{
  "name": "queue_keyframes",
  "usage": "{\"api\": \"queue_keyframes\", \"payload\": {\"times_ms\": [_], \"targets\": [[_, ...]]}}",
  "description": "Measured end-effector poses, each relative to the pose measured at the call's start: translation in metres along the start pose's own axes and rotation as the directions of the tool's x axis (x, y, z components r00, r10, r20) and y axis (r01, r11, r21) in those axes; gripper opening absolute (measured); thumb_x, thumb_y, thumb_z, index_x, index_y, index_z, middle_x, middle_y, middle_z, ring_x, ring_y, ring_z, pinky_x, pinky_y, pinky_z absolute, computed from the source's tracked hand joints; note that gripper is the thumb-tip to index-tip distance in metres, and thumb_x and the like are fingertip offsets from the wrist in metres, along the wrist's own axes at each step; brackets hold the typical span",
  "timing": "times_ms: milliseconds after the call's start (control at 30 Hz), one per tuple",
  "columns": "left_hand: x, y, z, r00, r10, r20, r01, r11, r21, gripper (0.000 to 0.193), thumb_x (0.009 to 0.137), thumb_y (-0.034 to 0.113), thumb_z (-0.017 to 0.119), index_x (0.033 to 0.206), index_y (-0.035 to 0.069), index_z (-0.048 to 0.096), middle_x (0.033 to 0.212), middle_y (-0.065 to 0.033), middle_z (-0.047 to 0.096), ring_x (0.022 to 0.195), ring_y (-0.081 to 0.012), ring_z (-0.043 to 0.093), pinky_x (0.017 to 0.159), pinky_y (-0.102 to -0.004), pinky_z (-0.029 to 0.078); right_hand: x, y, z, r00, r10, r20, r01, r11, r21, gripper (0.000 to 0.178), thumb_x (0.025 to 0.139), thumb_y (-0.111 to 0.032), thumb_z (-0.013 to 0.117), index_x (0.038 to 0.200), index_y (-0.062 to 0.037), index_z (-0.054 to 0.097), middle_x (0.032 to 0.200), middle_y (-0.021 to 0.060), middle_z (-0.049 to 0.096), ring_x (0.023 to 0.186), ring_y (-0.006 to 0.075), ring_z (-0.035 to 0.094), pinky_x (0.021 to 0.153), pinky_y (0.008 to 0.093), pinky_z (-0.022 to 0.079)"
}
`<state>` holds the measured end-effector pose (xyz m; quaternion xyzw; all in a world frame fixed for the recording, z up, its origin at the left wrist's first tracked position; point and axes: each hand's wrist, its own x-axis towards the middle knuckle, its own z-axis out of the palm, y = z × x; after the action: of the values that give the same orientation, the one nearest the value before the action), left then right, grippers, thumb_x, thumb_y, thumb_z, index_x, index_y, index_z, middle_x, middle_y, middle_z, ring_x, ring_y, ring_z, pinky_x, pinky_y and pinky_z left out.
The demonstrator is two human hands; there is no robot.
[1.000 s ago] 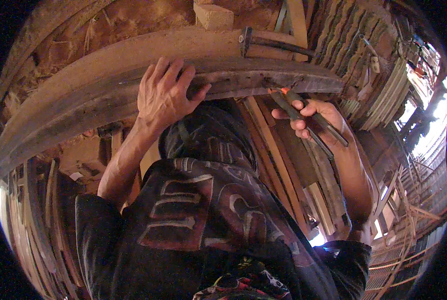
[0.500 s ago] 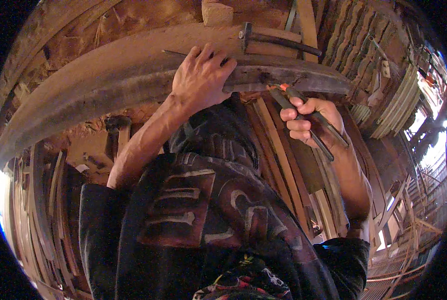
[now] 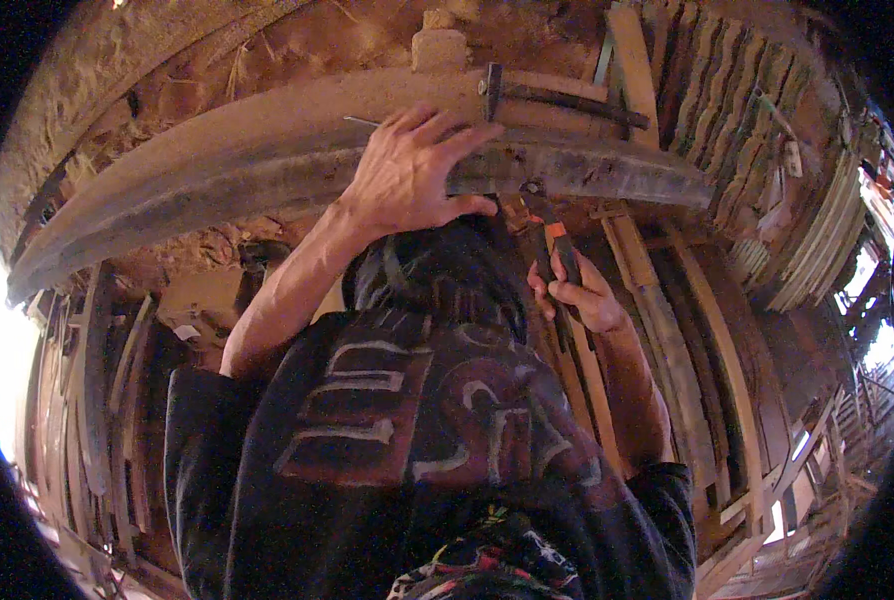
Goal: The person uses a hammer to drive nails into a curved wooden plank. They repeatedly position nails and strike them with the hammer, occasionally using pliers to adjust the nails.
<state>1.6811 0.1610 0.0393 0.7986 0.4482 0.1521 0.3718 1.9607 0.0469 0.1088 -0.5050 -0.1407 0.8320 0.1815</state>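
My left hand (image 3: 417,165) lies on a long, curved, weathered wooden beam (image 3: 237,200), fingers spread, thumb stretched along its near edge. A thin metal rod (image 3: 360,121) pokes out on the beam beside that hand, its other end hidden. Closed around dark-handled pliers with orange marks (image 3: 557,235), my right hand (image 3: 587,295) is on the near side of the beam. The pliers' jaws point away from me, at the beam's near edge; whether they grip anything there I cannot tell. A hammer (image 3: 572,104) rests farther back on the beam, head to the left.
Behind the beam stands a small wooden block (image 3: 439,50). Stacked wavy roof tiles (image 3: 707,110) fill the far right. Long wooden strips (image 3: 657,320) lie at the right, and several more boards (image 3: 92,380) at the left. The ground beyond the beam is brown earth.
My right hand has moved left with the pliers, which have turned more upright, jaws now at the beam's edge. My left hand's fingers and thumb have spread wider.
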Motion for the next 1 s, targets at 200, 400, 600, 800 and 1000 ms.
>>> {"api": "queue_keyframes", "payload": {"times_ms": [200, 400, 600, 800, 1000], "targets": [[0.020, 0.003, -0.010, 0.945, 0.323, 0.055, -0.312, 0.939, -0.148, 0.027, 0.083, 0.024, 0.069, 0.108, 0.015, 0.069, 0.102, -0.0067, 0.066, 0.092, -0.0288, 0.067, 0.077, -0.0387, 0.056, -0.007, -0.013, 0.005, 0.989, 0.021, 0.149, -0.002, 0.991, -0.131, 0.045, 0.088, -0.005, 0.055, 0.130, -0.0043, 0.038, 0.106, 0.0134, 0.053, 0.088, 0.0213, 0.054, 0.070, 0.0355, 0.048], [0.009, -0.022, -0.056, 0.967, 0.244, -0.068, -0.236, 0.965, 0.117, 0.016, 0.086, 0.016, 0.064, 0.100, 0.010, 0.068, 0.095, -0.0089, 0.069, 0.086, -0.0291, 0.067, 0.071, -0.0420, 0.056, 0.018, -0.026, 0.024, 0.936, -0.243, 0.255, 0.340, 0.814, -0.472, 0.074, 0.087, 0.002, 0.055, 0.154, -0.0062, 0.024, 0.120, 0.0156, 0.058, 0.110, 0.0260, 0.059, 0.094, 0.0395, 0.047], [-0.030, -0.078, -0.115, 0.766, -0.420, -0.487, 0.605, 0.727, 0.324, 0.046, 0.090, 0.024, 0.066, 0.134, 0.013, 0.059, 0.107, -0.0120, 0.070, 0.095, -0.0310, 0.067, 0.081, -0.0432, 0.054, 0.083, -0.106, 0.105, 0.990, -0.110, 0.085, 0.110, 0.241, -0.964, 0.053, 0.094, -0.014, 0.055, 0.144, -0.0103, 0.041, 0.132, 0.0168, 0.053, 0.119, 0.0325, 0.057, 0.103, 0.0432, 0.046], [-0.097, -0.120, -0.118, 0.800, -0.292, -0.525, 0.473, 0.845, 0.251, 0.037, 0.093, 0.022, 0.061, 0.128, 0.009, 0.061, 0.101, -0.0172, 0.068, 0.093, -0.0280, 0.066, 0.083, -0.0389, 0.051, 0.238, -0.085, 0.112, 0.848, -0.298, 0.439, 0.403, -0.176, -0.898, 0.043, 0.094, -0.029, 0.059, 0.135, -0.0156, 0.054, 0.134, 0.0136, 0.054, 0.122, 0.0347, 0.055, 0.104, 0.0442, 0.045], [-0.121, -0.082, -0.117, 0.502, -0.777, -0.381, 0.781, 0.596, -0.186, 0.030, 0.102, 0.022, 0.051, 0.125, 0.006, 0.061, 0.092, -0.0129, 0.063, 0.083, -0.0232, 0.058, 0.078, -0.0373, 0.046, 0.338, -0.024, 0.059, 0.701, -0.168, 0.694, 0.614, -0.355, -0.706, 0.037, 0.092, -0.022, 0.061, 0.127, -0.0113, 0.060, 0.138, 0.0129, 0.053, 0.123, 0.0371, 0.054, 0.104, 0.0449, 0.044]]}}
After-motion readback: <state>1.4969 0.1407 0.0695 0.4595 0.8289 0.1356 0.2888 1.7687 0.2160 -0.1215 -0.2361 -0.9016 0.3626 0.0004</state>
